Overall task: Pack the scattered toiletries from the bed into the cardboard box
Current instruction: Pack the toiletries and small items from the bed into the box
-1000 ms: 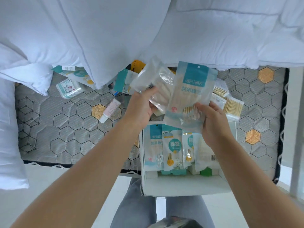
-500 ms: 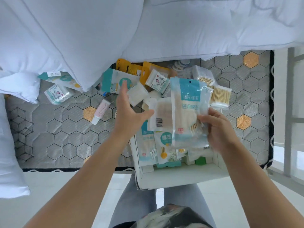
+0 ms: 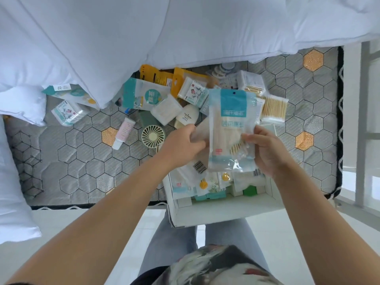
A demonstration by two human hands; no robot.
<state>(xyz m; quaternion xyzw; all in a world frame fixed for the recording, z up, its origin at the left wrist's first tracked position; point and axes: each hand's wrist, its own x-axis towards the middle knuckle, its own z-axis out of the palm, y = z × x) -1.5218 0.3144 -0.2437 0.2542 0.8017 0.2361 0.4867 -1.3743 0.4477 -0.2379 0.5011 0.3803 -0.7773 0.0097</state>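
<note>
A white cardboard box (image 3: 222, 210) rests at the mattress edge against my legs, with several swab packets standing inside it. Above the box my right hand (image 3: 267, 153) grips a blue-topped packet of cotton swabs (image 3: 230, 128) by its right edge. My left hand (image 3: 183, 147) holds a second clear packet with a barcode (image 3: 199, 163), tucked behind the first. More toiletries lie scattered beyond: a teal pouch (image 3: 144, 95), a cream bottle (image 3: 187, 118), a pink tube (image 3: 124, 133) and a swab bundle (image 3: 274, 109).
White pillows and a duvet (image 3: 185, 27) cover the far part of the grey hexagon-patterned mattress (image 3: 72, 157). A small round fan (image 3: 153, 136) lies left of my left hand. Two packets (image 3: 67, 112) sit at the far left. A white rail (image 3: 362, 120) stands right.
My left hand went back to the packets and closed on the barcode one; half a second ago it was open and apart. Both packets are held closer together over the box.
</note>
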